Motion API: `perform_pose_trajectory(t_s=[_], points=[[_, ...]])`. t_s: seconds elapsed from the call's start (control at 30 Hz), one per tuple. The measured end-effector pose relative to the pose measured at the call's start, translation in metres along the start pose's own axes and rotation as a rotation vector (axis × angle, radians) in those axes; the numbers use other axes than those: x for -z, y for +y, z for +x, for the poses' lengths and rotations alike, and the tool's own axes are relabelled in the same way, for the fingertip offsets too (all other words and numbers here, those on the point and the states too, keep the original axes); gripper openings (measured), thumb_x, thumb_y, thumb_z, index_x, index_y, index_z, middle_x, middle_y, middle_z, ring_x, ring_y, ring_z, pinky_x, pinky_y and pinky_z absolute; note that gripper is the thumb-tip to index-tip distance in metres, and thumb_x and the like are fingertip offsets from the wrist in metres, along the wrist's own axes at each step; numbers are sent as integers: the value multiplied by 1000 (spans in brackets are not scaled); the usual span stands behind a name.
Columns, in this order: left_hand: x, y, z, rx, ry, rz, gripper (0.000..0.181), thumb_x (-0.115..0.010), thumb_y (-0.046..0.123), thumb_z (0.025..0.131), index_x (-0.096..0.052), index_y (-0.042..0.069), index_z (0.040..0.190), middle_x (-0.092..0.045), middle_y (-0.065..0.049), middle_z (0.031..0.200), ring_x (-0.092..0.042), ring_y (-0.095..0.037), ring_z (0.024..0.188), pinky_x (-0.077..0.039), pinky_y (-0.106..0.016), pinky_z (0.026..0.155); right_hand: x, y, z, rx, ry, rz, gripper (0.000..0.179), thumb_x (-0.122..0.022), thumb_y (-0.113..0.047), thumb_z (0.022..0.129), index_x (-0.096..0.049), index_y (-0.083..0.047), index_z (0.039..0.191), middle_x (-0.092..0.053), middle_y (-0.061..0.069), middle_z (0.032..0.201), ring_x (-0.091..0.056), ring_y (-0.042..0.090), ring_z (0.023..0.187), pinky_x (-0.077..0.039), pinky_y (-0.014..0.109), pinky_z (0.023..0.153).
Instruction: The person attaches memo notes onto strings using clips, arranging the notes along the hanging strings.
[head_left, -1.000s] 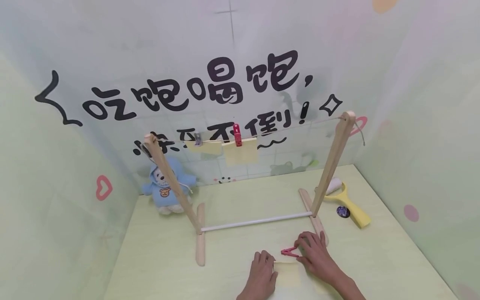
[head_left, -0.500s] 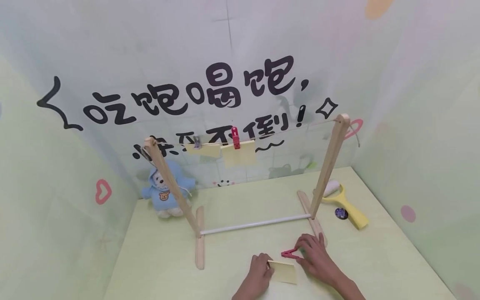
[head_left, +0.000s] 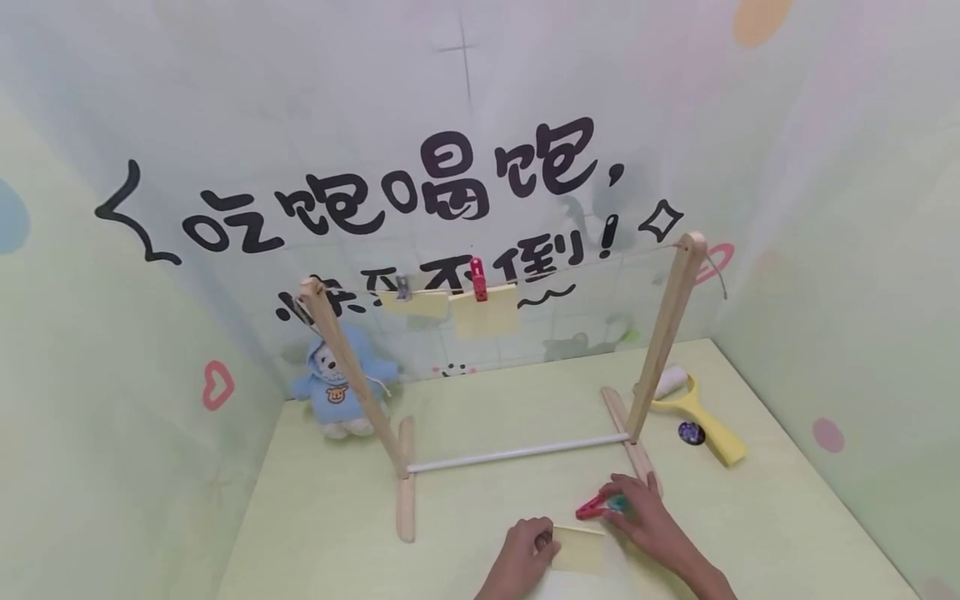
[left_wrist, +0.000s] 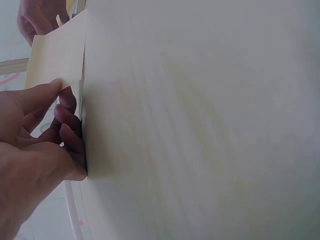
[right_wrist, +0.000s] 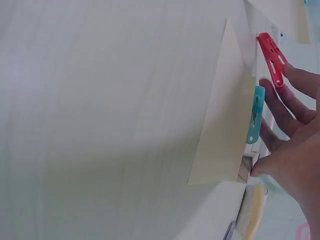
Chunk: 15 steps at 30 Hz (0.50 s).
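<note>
A heart [head_left: 218,385] marks the left wall, and next along, a plush toy [head_left: 337,396] in a blue hoodie sits at the back of the table [head_left: 322,517], partly behind the rack's left post [head_left: 343,358]. From that post a string [head_left: 585,264] runs across to the far one; on it a grey clip [head_left: 403,288] holds up a small yellow sheet [head_left: 416,306], and just beside it a scarlet peg [head_left: 479,280] holds a larger yellow sheet [head_left: 487,321]. Below, a white rod [head_left: 517,452] joins the rack's feet. In front, the left hand [head_left: 519,554] pinches the edge of a cream note [head_left: 579,552], thumb on its face and the other fingers curled behind; the note is low over the table, between the two hands. To its right, the right hand [head_left: 647,525] pinches a red clip [head_left: 591,507] between thumb and finger. A teal clip [right_wrist: 255,115] lies close under those fingers, touching or almost touching a second note [right_wrist: 220,135]. Further right stand the right post [head_left: 665,333], then a dark oval disc [head_left: 692,433] and a yellow-handled roller [head_left: 717,431].
</note>
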<state>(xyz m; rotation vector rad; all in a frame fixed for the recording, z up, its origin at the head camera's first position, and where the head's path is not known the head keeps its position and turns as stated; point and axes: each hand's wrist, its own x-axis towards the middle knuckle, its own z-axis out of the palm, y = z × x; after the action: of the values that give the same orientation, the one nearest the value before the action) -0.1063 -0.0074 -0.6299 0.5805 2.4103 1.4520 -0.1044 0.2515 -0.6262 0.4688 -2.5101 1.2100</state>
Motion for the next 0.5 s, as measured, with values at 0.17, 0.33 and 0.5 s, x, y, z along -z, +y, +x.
perform_pose_trajectory(t_s=[0.17, 0.33, 0.5], points=[[-2, 1, 1, 6, 24, 10, 15, -79, 9, 99, -70, 7, 88, -61, 10, 79, -42, 5, 78, -41, -20, 72, 8, -5, 3, -176, -35, 159, 30, -85, -2, 89, -74, -6, 117, -80, 8, 106, -73, 23, 118, -3, 89, 117], [-5, 3, -1, 51, 52, -27, 6, -80, 7, 98, -76, 5, 95, -63, 7, 79, -43, 4, 76, -42, -21, 69, 12, -7, 4, -250, -50, 209, 26, -82, -6, 95, -74, -5, 120, -81, 8, 106, -73, 18, 116, -3, 85, 121], [-8, 5, -2, 67, 84, -71, 3, -81, 5, 96, -78, 4, 98, -66, 4, 79, -44, 5, 74, -42, -20, 68, 13, -7, 0, -283, -30, 165, 29, -81, -9, 96, -75, -7, 124, -82, 6, 109, -73, 18, 121, -1, 41, 138]])
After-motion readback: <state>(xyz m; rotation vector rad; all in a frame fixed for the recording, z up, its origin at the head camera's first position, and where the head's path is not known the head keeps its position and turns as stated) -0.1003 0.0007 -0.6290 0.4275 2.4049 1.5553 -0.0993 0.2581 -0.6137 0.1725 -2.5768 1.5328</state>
